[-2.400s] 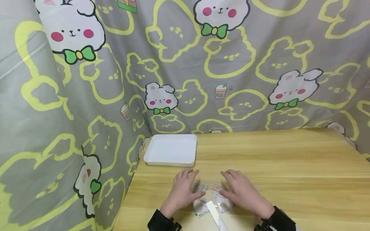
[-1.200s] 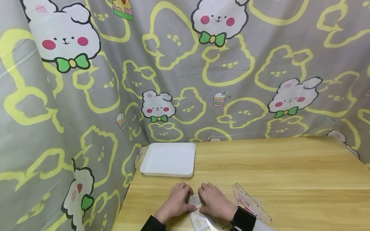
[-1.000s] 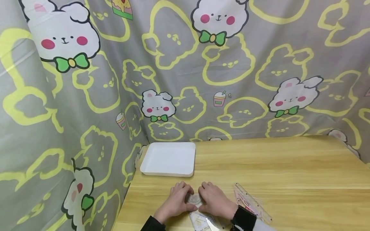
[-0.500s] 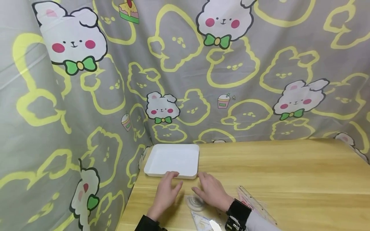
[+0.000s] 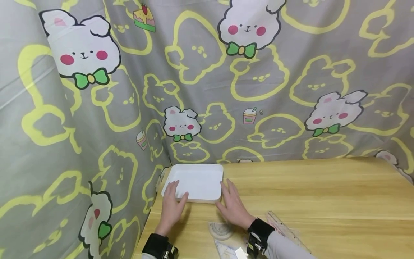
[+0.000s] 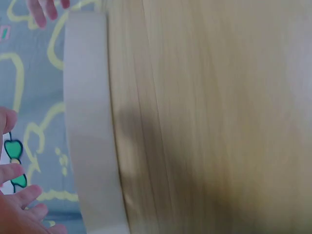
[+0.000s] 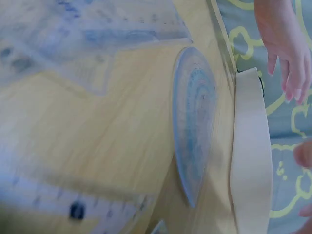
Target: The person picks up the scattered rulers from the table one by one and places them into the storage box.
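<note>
Head view: both hands have left the protractor (image 5: pixel 221 230) and moved up to the white tray (image 5: pixel 197 179) at the table's far-left corner. Left hand (image 5: pixel 172 205) and right hand (image 5: pixel 233 208) lie spread, fingers straight, at its near corners; the work has shifted to the tray.

Left wrist: tray wall (image 6: pixel 90 131), fingers loose.

Right wrist: protractor (image 7: pixel 193 117) flat beside tray (image 7: pixel 251 156), untouched.

Head view looks forward and down from above the near edge of the pale wooden table (image 5: pixel 323 190); both wrist views sit close and low, rolled sideways; all three share the shallow white rectangular plastic tray (image 5: pixel 197 180) (image 6: pixel 90 146) (image 7: pixel 251 156); the right wrist view adds the clear semicircular plastic protractor (image 7: pixel 195 122) (image 5: pixel 221 230).
</note>
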Demonstrator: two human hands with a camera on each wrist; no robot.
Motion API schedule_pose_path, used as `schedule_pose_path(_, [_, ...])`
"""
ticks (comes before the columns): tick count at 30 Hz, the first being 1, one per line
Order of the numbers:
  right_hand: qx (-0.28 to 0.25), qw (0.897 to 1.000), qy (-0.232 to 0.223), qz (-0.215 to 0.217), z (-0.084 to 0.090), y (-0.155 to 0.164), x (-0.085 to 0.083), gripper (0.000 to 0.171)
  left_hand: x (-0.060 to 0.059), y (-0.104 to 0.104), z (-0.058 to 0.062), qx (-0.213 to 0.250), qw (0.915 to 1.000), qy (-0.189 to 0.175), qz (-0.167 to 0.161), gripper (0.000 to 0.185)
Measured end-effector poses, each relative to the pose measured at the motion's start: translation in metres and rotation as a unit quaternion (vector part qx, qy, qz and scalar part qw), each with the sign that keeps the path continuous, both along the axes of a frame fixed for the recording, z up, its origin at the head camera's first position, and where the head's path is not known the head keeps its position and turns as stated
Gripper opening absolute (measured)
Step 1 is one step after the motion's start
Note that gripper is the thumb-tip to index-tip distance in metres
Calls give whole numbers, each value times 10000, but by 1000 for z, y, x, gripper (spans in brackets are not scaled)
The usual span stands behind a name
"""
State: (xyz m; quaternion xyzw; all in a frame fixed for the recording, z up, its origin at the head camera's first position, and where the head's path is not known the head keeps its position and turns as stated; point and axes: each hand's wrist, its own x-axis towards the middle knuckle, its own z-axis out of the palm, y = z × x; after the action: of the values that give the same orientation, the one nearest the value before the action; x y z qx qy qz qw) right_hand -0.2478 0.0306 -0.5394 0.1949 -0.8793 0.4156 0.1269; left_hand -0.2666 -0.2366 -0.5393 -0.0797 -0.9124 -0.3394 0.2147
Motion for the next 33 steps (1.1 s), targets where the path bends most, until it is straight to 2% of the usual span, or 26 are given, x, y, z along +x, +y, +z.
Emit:
schedule_pose_path(3, [-513,9973,-515,79,-1,-6,-3,72,-9,-12,-6,-164,9996,103,221,58])
schedule_pose_path(7, [-914,9922,-832,156,-3,-14,-8,73,-17,-28,-12,-303,9982,155,492,61])
schedule_pose_path(10, [-1055,9901,-913,179,-8,-16,-17,74,-23,-37,-14,-220,9985,146,484,67])
schedule_pose_path(12, [-1291,9849,-1137,189,-13,-17,-26,75,-27,-42,-15,-69,9990,83,426,72])
schedule_pose_path(14, [-1779,9711,-1581,187,-17,-17,-34,80,-32,-46,-17,191,9990,-107,395,76])
schedule_pose_path(16, [-2351,9489,-2100,155,-20,-18,-42,84,-37,-50,-20,540,9960,-567,427,80])
schedule_pose_path(18, [-2851,9269,-2433,176,-18,-20,-47,89,-41,-54,-22,1018,9871,-1146,452,82])
schedule_pose_path(19, [-2935,9232,-2473,175,-17,-21,-49,90,-42,-56,-24,1251,9803,-1461,460,83])
schedule_pose_path(21, [-2897,9259,-2420,173,-12,-24,-51,89,-44,-59,-25,1684,9652,-1960,410,81])
schedule_pose_path(23, [-2724,9349,-2271,167,-10,-26,-52,87,-44,-61,-25,2012,9556,-2138,243,78])
schedule_pose_path(25, [-2508,9432,-2178,73,-9,-28,-52,84,-43,-61,-25,2179,9528,-2112,50,75])
schedule_pose_path(27, [-2411,9459,-2169,26,-10,-28,-52,81,-42,-61,-24,2261,9531,-2009,-132,74])
schedule_pose_path(31, [-2411,9461,-2160,-38,-12,-26,-51,82,-42,-58,-25,2327,9546,-1832,-319,74])
schedule_pose_path(33, [-2435,9444,-2211,-44,-12,-26,-51,82,-41,-58,-26,2304,9555,-1823,-277,75])
